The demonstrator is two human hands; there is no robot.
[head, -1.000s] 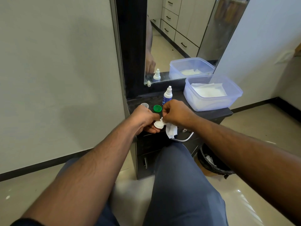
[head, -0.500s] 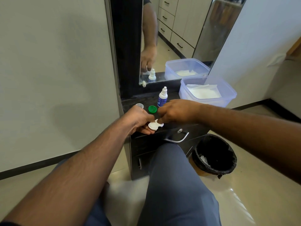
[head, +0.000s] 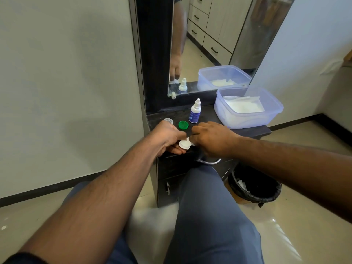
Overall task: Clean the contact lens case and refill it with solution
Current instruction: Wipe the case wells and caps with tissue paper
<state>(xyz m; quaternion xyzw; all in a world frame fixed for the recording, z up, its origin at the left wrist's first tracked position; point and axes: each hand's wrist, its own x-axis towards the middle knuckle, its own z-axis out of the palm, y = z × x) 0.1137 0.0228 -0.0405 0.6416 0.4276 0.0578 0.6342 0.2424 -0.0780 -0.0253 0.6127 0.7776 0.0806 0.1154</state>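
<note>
My left hand (head: 167, 138) grips the white contact lens case (head: 184, 144) over the front edge of the dark counter (head: 247, 131). My right hand (head: 211, 139) pinches a small white tissue (head: 191, 140) against the case; most of the tissue is hidden inside the hand. On the counter behind my hands lie a green cap (head: 183, 125) and a clear cap (head: 168, 121). The solution bottle (head: 195, 111), white with a blue label, stands upright beside the green cap.
A translucent plastic tub (head: 247, 119) holding white tissues sits at the counter's right end. A mirror (head: 209, 44) rises behind the counter. A black-lined waste bin (head: 255, 185) stands on the floor at the right. A metal drawer handle (head: 209, 161) sits below my right hand. My knee (head: 205, 187) nears the drawers.
The hanging tail of the tissue seen a second ago is now bunched inside my right hand. Both hands stay together at the case. The camera has tilted slightly.
</note>
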